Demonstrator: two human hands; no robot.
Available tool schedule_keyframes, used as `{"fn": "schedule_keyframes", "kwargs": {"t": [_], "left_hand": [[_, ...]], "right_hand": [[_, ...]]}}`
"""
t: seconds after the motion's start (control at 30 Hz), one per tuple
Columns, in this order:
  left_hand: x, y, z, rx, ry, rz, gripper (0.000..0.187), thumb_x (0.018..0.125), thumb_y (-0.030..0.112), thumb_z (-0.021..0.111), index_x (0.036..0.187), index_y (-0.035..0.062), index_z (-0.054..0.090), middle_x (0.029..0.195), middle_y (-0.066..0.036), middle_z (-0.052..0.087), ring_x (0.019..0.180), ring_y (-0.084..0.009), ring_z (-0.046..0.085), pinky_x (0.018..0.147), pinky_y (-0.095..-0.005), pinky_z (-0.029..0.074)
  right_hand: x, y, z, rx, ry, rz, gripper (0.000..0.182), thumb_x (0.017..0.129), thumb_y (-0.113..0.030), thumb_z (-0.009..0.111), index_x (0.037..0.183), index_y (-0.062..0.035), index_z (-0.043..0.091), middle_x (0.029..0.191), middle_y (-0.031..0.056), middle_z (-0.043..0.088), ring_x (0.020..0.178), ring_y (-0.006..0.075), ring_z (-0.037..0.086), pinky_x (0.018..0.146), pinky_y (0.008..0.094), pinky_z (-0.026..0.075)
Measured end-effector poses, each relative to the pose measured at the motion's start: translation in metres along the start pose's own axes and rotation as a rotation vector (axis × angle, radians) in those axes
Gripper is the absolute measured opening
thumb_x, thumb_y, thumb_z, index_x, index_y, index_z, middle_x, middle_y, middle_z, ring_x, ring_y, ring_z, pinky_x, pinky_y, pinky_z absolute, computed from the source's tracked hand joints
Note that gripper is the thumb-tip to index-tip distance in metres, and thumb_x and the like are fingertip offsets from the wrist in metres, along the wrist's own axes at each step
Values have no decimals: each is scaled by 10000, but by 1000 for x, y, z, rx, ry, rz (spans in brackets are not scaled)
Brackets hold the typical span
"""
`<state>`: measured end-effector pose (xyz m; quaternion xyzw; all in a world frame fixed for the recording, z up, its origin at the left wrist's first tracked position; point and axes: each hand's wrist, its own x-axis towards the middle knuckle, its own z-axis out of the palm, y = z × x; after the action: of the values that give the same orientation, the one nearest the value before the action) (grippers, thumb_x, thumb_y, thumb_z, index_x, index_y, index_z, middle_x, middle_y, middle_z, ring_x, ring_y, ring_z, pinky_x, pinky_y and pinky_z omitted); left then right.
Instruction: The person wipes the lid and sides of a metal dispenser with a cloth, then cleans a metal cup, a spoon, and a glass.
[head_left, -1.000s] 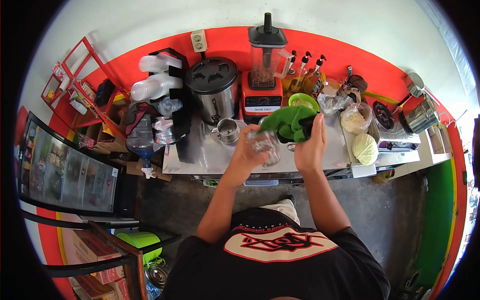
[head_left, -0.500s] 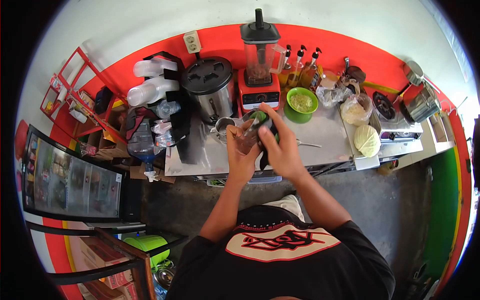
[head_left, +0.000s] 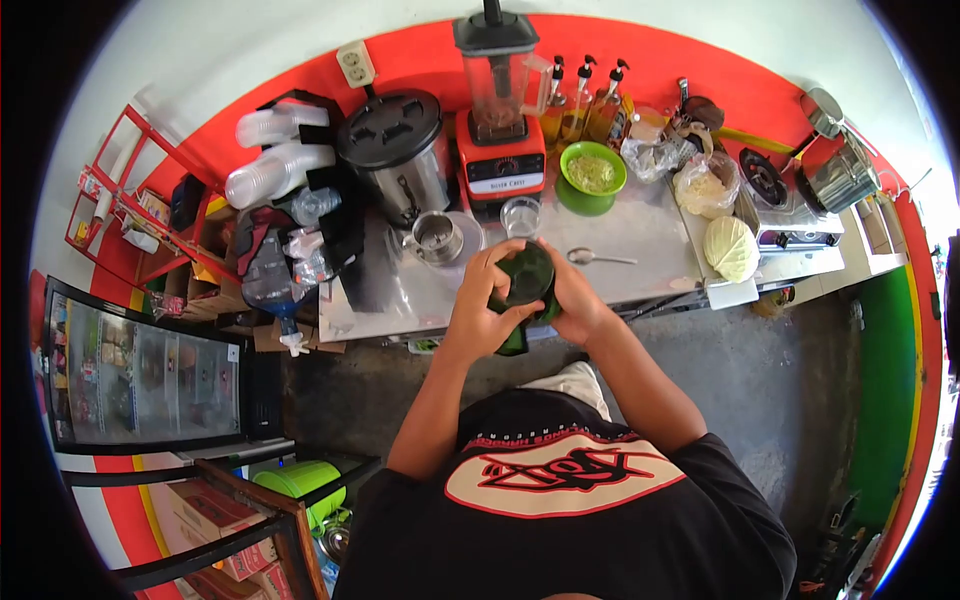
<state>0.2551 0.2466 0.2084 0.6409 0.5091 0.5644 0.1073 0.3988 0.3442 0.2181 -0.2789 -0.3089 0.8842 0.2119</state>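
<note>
Both hands are together in front of my chest, over the counter's front edge. My left hand (head_left: 482, 312) curls round the left side of a dark green item (head_left: 526, 276), which looks like a cloth around something round. On the other side, my right hand (head_left: 580, 300) grips the same item, part of which hangs below the hands. Just behind them stands a clear glass (head_left: 521, 217). To the left is a metal cup (head_left: 437, 236) with a handle, and to the right a spoon (head_left: 600, 257) lies on the steel counter (head_left: 640, 285).
A red blender (head_left: 502, 165) and a lidded steel container (head_left: 396, 150) stand at the back. Pump bottles (head_left: 605, 115), a green bowl (head_left: 592, 177), a cabbage (head_left: 731, 250) and a stove (head_left: 795, 235) are on the right. Plastic cups (head_left: 280, 172) and a water jug (head_left: 268, 275) sit left.
The hands have come lower and closer to my body, with the green item now turned between them. The view has shifted, and the glass and spoon behind the hands show more fully.
</note>
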Motion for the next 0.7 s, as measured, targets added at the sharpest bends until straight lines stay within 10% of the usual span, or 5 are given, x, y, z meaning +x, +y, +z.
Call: {"fn": "schedule_keyframes", "kwargs": {"t": [0.3,0.7], "left_hand": [[-4,-10,21,102,-117,64,399,774,136,911,942,59,557,1450,-203,558,1313,-397,567,1061,-456,479],[-32,-56,64,-112,-259,-322,305,999,309,724,1114,27,727,1441,-171,497,1275,-322,567,1048,-437,488]], "right_hand": [[-1,3,-45,-270,267,21,579,1103,-501,489,1201,34,688,1025,110,724,875,177,714,731,351,598],[13,37,-113,-356,510,-27,566,1093,-463,547,1061,79,708,906,123,706,771,199,690,653,371,574]]}}
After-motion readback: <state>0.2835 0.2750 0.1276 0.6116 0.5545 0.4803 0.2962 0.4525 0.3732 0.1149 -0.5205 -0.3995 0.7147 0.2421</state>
